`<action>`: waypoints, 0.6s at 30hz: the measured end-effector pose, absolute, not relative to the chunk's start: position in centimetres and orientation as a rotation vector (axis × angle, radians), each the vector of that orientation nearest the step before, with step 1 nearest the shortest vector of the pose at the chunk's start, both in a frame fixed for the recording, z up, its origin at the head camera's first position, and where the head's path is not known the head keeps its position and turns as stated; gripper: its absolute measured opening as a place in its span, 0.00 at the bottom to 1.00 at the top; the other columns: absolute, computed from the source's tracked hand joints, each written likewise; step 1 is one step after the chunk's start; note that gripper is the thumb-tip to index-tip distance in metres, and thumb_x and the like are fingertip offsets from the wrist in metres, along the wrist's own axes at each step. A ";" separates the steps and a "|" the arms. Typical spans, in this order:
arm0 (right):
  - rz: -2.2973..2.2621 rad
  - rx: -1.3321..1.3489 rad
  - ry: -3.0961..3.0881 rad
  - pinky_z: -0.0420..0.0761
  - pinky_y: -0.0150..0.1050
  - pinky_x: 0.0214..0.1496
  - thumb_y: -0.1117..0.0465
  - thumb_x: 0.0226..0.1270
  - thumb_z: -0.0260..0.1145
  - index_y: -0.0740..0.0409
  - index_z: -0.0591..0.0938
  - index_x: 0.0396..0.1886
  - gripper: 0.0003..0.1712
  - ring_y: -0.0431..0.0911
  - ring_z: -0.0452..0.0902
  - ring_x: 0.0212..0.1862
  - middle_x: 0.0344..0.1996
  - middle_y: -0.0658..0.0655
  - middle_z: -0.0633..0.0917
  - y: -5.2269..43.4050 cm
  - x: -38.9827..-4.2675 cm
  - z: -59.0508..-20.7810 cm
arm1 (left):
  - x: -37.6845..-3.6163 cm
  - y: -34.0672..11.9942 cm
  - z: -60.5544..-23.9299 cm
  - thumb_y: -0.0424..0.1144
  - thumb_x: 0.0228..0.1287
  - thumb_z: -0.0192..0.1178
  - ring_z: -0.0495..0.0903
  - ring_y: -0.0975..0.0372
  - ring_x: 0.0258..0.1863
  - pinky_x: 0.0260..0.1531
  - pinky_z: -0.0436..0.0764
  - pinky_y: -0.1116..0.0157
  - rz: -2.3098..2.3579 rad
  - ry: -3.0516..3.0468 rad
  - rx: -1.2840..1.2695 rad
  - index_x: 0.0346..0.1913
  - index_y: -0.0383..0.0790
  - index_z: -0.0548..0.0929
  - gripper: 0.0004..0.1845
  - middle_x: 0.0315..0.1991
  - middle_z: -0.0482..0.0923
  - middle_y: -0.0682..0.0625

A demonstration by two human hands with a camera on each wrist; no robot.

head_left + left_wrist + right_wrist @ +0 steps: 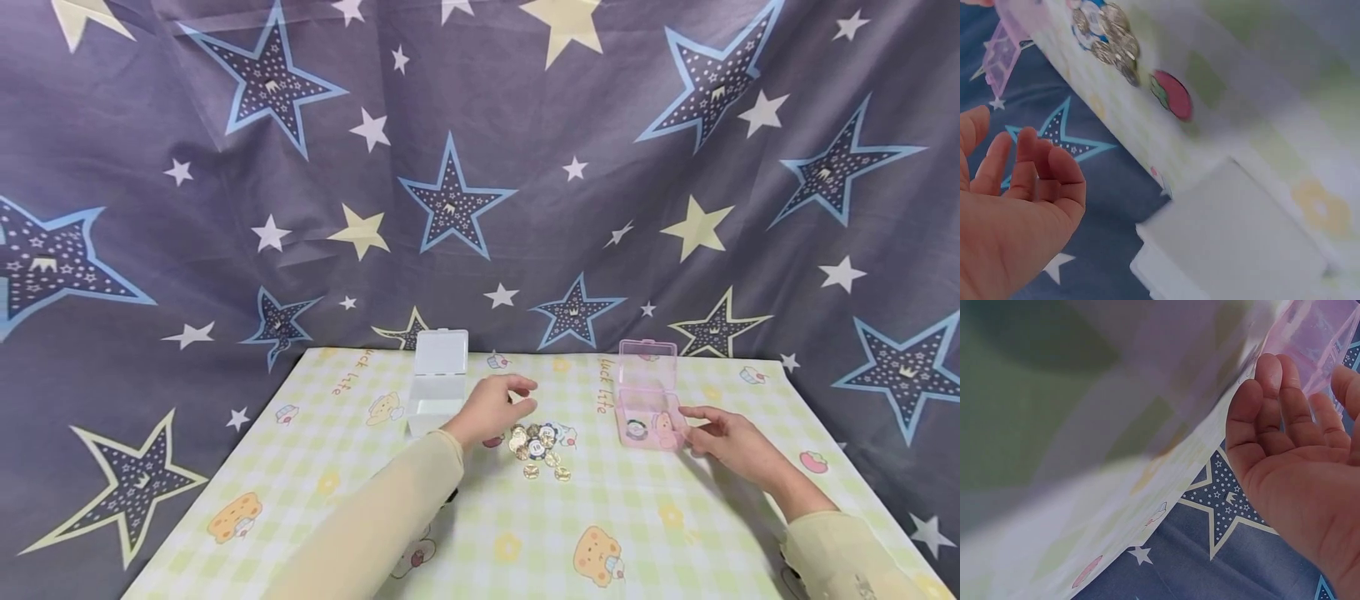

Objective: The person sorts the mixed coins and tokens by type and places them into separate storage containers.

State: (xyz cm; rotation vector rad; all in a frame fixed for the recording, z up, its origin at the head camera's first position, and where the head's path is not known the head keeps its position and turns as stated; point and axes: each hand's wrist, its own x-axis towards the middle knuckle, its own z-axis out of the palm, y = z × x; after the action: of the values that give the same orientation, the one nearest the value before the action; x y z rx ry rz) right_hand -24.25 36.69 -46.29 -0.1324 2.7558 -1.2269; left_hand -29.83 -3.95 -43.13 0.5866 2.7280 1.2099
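A pile of gold and patterned coins (537, 448) lies in the middle of the checked tablecloth (465, 542). My left hand (517, 397) hovers just above and left of the pile, fingers loosely curled, holding nothing. In the left wrist view the left hand (1013, 156) is bare, with the coins (1107, 37) beyond it. A pink plastic box (647, 417) stands open to the right, with a couple of pieces inside. My right hand (693, 423) is beside its right wall, fingers relaxed. In the right wrist view, the fingertips (1272, 372) of that bare hand are close to the pink box (1313, 334).
A clear white box (437, 385) with its lid up stands left of the left hand, also seen as the white box (1229, 244). A star-printed dark cloth (480, 167) hangs behind and around the table. The cloth's near half carries only cartoon prints.
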 end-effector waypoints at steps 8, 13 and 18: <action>-1.242 -0.131 2.740 0.86 0.38 0.45 0.57 0.85 0.62 0.71 0.69 0.78 0.32 0.49 0.88 0.45 0.48 0.65 0.92 36.8 -24.3 -46.2 | -28.0 -4.5 -44.7 0.44 0.71 0.71 0.76 0.47 0.67 0.72 0.73 0.49 0.833 2.892 0.861 0.58 0.43 0.91 0.17 0.66 0.83 0.43; -1.251 -0.127 2.733 0.86 0.38 0.45 0.57 0.85 0.62 0.71 0.70 0.78 0.31 0.49 0.89 0.45 0.48 0.66 0.92 36.6 -24.3 -46.2 | -26.8 -4.2 -45.8 0.45 0.67 0.72 0.71 0.45 0.73 0.76 0.69 0.47 0.736 2.922 0.858 0.57 0.45 0.92 0.18 0.73 0.77 0.41; -1.240 -0.113 2.740 0.86 0.38 0.45 0.56 0.85 0.62 0.70 0.70 0.77 0.31 0.49 0.88 0.45 0.47 0.65 0.92 36.6 -24.3 -46.2 | -26.6 -4.0 -47.0 0.43 0.66 0.72 0.62 0.40 0.81 0.82 0.60 0.43 0.759 2.917 0.805 0.57 0.44 0.91 0.18 0.75 0.76 0.41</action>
State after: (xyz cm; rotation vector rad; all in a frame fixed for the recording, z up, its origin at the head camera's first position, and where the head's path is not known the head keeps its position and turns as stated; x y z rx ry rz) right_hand -24.28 36.63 -46.25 -0.1131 2.7402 -1.2395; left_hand -26.57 -4.01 -46.97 0.8047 2.9173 0.7589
